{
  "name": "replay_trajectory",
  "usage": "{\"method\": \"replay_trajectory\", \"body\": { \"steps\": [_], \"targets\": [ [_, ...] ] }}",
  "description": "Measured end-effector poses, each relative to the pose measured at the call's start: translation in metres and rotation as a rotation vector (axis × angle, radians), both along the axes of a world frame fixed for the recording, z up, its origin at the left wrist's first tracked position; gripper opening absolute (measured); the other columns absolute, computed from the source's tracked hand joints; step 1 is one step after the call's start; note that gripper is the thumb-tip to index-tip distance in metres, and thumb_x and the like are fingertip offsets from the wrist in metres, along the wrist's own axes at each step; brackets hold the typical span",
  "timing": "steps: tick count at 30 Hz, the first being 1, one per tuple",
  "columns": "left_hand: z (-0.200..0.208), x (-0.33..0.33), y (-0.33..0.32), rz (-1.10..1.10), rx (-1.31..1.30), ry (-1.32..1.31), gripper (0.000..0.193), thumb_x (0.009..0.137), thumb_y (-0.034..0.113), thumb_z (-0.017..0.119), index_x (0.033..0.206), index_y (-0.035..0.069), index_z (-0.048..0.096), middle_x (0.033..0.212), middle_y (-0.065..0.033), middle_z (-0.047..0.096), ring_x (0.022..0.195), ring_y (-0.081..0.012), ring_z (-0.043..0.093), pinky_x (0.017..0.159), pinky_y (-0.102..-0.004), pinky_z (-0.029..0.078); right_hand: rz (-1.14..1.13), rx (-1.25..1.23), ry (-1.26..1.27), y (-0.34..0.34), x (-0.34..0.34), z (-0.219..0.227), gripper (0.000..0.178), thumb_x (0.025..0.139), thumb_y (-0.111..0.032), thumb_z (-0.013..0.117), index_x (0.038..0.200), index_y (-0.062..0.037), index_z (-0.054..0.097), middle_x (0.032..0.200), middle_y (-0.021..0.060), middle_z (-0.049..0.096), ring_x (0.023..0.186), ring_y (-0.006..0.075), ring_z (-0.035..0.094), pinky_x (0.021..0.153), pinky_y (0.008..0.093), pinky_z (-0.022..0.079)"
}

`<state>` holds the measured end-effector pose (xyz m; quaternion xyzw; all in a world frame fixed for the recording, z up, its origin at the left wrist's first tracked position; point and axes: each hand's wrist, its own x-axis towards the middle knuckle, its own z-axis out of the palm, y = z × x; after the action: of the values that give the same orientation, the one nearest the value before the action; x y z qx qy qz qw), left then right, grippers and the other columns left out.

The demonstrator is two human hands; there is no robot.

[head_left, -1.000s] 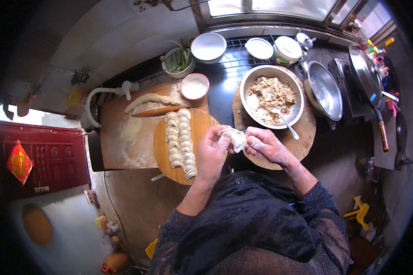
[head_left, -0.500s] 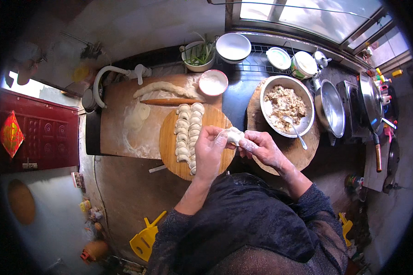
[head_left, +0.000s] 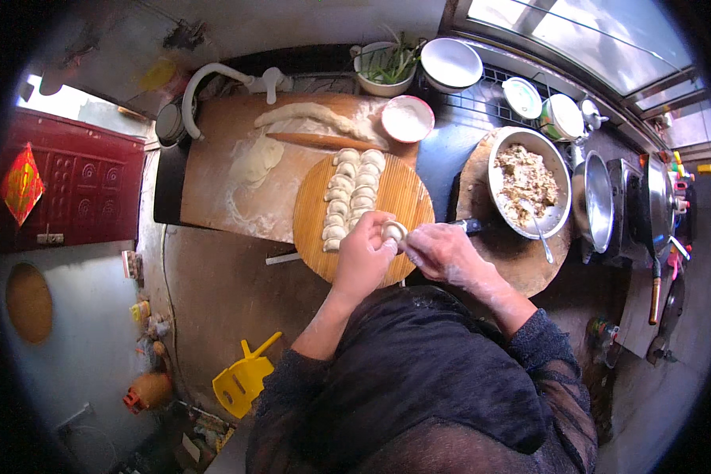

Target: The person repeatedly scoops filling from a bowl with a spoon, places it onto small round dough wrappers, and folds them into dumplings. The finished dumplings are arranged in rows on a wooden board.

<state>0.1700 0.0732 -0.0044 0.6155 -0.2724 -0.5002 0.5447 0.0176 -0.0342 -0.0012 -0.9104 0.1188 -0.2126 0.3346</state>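
A small curved dumpling (head_left: 393, 231) is pinched between my two hands above the right side of a round wooden board (head_left: 409, 193). My left hand (head_left: 362, 257) grips it with thumb and fingers. At its right edge, my right hand (head_left: 448, 254) has its floury fingertips pressed together on the dough. Finished dumplings (head_left: 339, 194) lie in two columns on the board, the lower end of one hidden by my left hand. To the right, a white bowl (head_left: 562, 207) holds crumbly filling (head_left: 527, 178) with a metal spoon (head_left: 544, 245) leaning in it.
Left of the board, a floured worktop (head_left: 205, 186) carries stacked wrappers (head_left: 259, 159), a dough roll (head_left: 304, 114) and a rolling pin (head_left: 328, 141). A bowl of flour (head_left: 408, 118) sits behind. The filling bowl rests on a thick round chopping block (head_left: 521, 268); a pan (head_left: 599, 201) stands beyond.
The whole view has shifted, so the worktop sits further right. My hands have moved left over the round board, and the dumpling has turned, now showing a rounder, curled shape.
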Motion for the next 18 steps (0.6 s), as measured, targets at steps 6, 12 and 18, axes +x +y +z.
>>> {"method": "replay_trajectory", "body": {
  "steps": [6,12,18],
  "targets": [
    [-0.055,0.045,0.048,0.260,0.011,0.065,0.030,0.090,-0.008,0.056,0.118,0.000,0.051,0.111,-0.0149,0.063,0.098,-0.0193,0.066,0.086,-0.0297,0.055,-0.097,0.112,0.364,0.008,0.004,-0.016,0.030,0.095,-0.036,0.060,0.096,-0.0061,0.062,0.085,0.0180,0.067,0.078,0.0377,0.067,0.067,0.0456,0.054],
    [-0.129,0.063,0.112,0.036,0.291,-0.714,0.026,0.079,0.003,0.066,0.105,0.006,0.062,0.101,-0.0114,0.060,0.097,-0.0290,0.062,0.083,-0.0395,0.051,-0.213,0.093,0.573,0.002,-0.057,-0.044,0.024,0.096,-0.023,0.057,0.087,-0.0018,0.056,0.073,0.0211,0.062,0.072,0.0416,0.064,0.063,0.0490,0.051],
    [-0.146,0.059,0.108,0.009,0.190,-0.930,0.032,0.078,0.000,0.063,0.109,0.007,0.061,0.102,-0.0147,0.058,0.104,-0.0381,0.055,0.089,-0.0455,0.048,-0.686,0.567,0.445,0.026,-0.125,-0.075,0.026,0.094,-0.019,0.061,0.077,-0.0007,0.053,0.061,0.0120,0.051,0.054,0.0202,0.052,0.055,0.0354,0.044]
  ]
}}
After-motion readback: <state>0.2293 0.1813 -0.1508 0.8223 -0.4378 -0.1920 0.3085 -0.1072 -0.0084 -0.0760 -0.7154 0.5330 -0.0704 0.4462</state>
